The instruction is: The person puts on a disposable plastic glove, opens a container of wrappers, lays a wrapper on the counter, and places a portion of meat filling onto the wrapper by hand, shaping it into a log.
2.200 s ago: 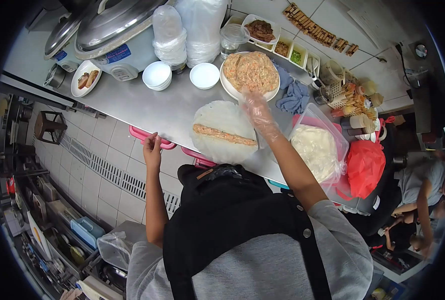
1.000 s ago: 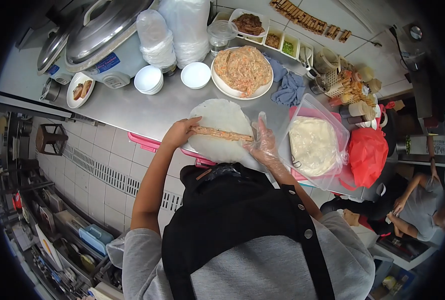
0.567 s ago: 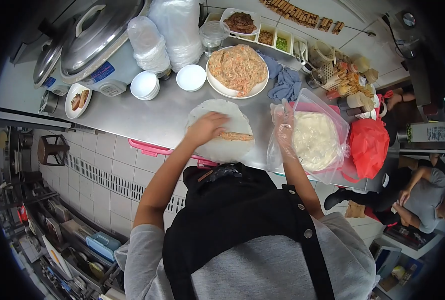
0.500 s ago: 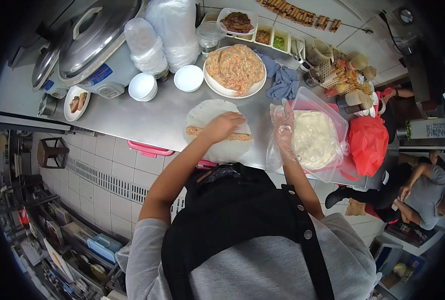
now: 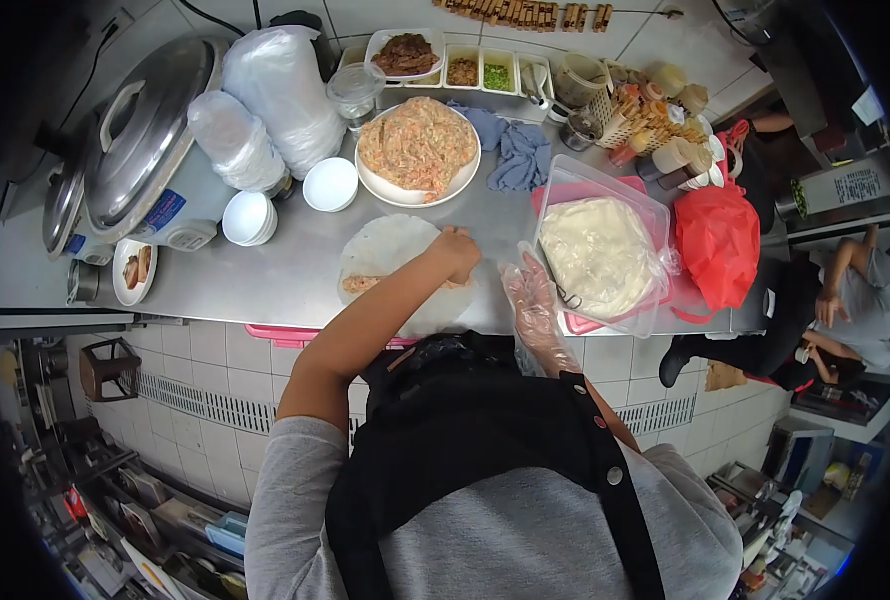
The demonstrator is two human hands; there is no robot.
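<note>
A round white sheet point(image 5: 397, 240) lies on the steel counter in front of me, with a strip of orange-flecked filling point(image 5: 363, 284) across it. My bare left hand point(image 5: 455, 256) is over the sheet's right side, fingers curled down; what they grip, if anything, is hidden. Just right of the sheet my right hand point(image 5: 534, 298), in a clear plastic glove, is held with its fingers apart and nothing in it. Behind the sheet stands a plate point(image 5: 452, 192) heaped with the same filling point(image 5: 417, 143). White dough-like sheets point(image 5: 597, 255) lie in a clear box on the right.
Small white bowls point(image 5: 250, 218), wrapped stacks point(image 5: 283, 100) and a large cooker point(image 5: 155, 130) stand at the left. A blue cloth point(image 5: 520, 156) and condiment trays point(image 5: 497, 75) are at the back. A red bag point(image 5: 717, 248) sits right; another person point(image 5: 865, 300) is beyond.
The view has turned, shifting the counter left. My left hand has moved rightward along the strip and its fingers have curled. My gloved hand has come back from the box's edge toward me.
</note>
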